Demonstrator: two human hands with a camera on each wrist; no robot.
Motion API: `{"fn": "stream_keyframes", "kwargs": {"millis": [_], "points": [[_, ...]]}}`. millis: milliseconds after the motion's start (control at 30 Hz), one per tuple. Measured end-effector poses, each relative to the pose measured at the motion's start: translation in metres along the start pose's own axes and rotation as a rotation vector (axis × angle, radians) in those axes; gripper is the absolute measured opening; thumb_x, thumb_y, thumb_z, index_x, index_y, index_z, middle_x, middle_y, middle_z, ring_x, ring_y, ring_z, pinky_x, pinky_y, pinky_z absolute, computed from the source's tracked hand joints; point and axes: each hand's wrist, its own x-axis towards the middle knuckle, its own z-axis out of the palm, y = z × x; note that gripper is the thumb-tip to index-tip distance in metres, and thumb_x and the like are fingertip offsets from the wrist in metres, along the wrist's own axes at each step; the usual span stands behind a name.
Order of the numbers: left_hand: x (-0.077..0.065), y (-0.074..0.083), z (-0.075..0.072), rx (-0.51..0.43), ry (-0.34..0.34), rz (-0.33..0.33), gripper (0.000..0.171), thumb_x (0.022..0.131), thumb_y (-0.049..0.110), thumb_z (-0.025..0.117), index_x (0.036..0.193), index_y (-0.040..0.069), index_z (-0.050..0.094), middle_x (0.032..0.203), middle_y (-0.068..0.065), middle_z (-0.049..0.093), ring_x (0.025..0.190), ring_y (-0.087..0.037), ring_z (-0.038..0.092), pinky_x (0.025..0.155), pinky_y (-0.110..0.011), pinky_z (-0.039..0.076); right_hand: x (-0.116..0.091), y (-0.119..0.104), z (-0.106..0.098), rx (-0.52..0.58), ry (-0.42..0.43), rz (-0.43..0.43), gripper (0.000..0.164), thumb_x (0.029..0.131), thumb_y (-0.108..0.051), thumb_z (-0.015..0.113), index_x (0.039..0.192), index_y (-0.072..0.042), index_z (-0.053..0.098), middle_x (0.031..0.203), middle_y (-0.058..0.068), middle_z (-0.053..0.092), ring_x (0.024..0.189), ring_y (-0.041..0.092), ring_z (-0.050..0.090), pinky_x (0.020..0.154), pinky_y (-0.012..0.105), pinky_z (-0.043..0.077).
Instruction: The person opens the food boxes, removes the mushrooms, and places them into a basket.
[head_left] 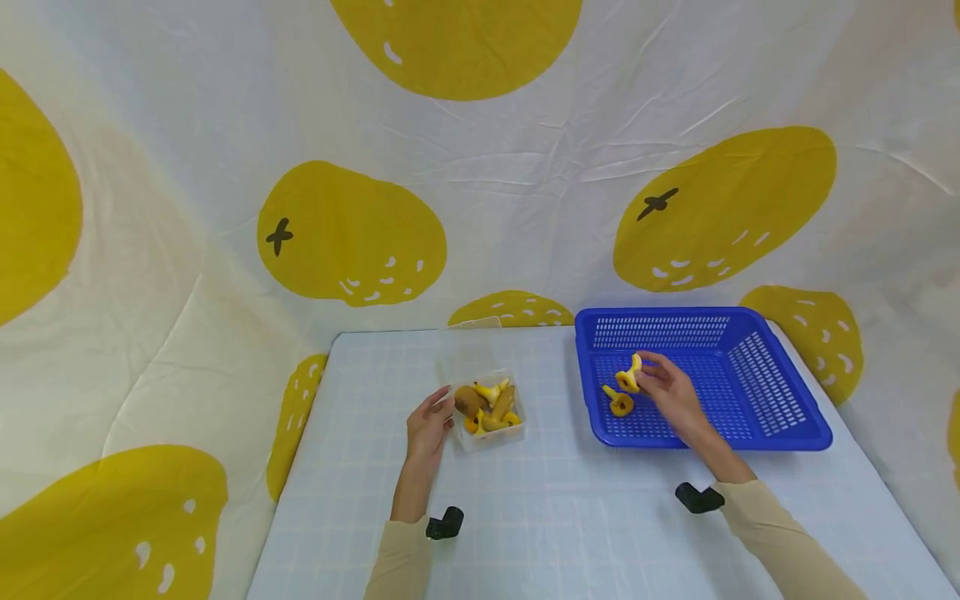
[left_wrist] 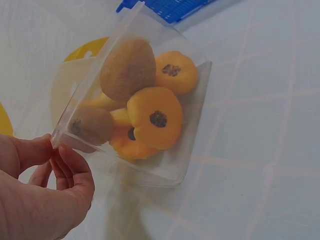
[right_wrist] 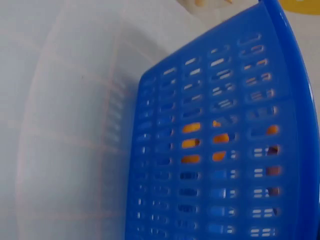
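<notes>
My left hand [head_left: 430,427] pinches the rim of a clear plastic box [left_wrist: 172,181] between thumb and fingertips. Inside the box lie several toy mushrooms, some orange-yellow [left_wrist: 156,119] with dark centres and some brown [left_wrist: 128,69]. Over the left part of a blue basket [head_left: 712,446], my right hand [head_left: 670,392] holds a yellow toy mushroom [head_left: 628,380] in its fingertips. A second yellow mushroom [head_left: 621,405] lies on the basket floor just below it. In the right wrist view the basket wall [right_wrist: 200,145] hides most of that hand, and orange patches show through the slots.
A pale checked cloth [head_left: 540,517] covers the table. The box's clear lid [head_left: 461,354] stands open at its back side. Behind the table hangs a white curtain [head_left: 517,208] with large yellow fruit prints. The basket stands at the table's back right.
</notes>
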Motion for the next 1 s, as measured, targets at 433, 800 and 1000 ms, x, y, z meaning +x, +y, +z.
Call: {"fn": "stream_keyframes", "kwargs": {"millis": [433, 800, 1000], "points": [[0.0, 0.0, 0.0, -0.007, 0.019, 0.006, 0.035, 0.099, 0.002, 0.067, 0.134, 0.0, 0.066, 0.103, -0.005, 0.066, 0.088, -0.016, 0.056, 0.072, -0.024, 0.05, 0.007, 0.01, -0.02, -0.24, -0.164, 0.088, 0.052, 0.11, -0.022, 0.051, 0.15, 0.007, 0.04, 0.138, 0.038, 0.051, 0.128, 0.051, 0.052, 0.1, 0.056, 0.05], [0.002, -0.002, 0.0, 0.002, 0.016, 0.006, 0.035, 0.099, 0.005, 0.068, 0.134, 0.002, 0.066, 0.106, -0.006, 0.067, 0.088, -0.015, 0.056, 0.071, -0.023, 0.05, 0.016, 0.017, -0.025, -0.368, -0.263, 0.199, 0.047, 0.11, -0.017, 0.045, 0.148, 0.01, 0.04, 0.135, 0.039, 0.05, 0.12, 0.05, 0.053, 0.103, 0.064, 0.044], [0.0, -0.002, 0.0, 0.007, 0.006, 0.013, 0.038, 0.1, 0.005, 0.067, 0.137, 0.0, 0.064, 0.106, -0.006, 0.068, 0.087, -0.014, 0.056, 0.07, -0.022, 0.049, 0.022, 0.023, -0.027, -0.418, -0.31, 0.234, 0.045, 0.107, -0.011, 0.045, 0.146, 0.013, 0.042, 0.132, 0.04, 0.052, 0.117, 0.049, 0.055, 0.1, 0.063, 0.046]]}}
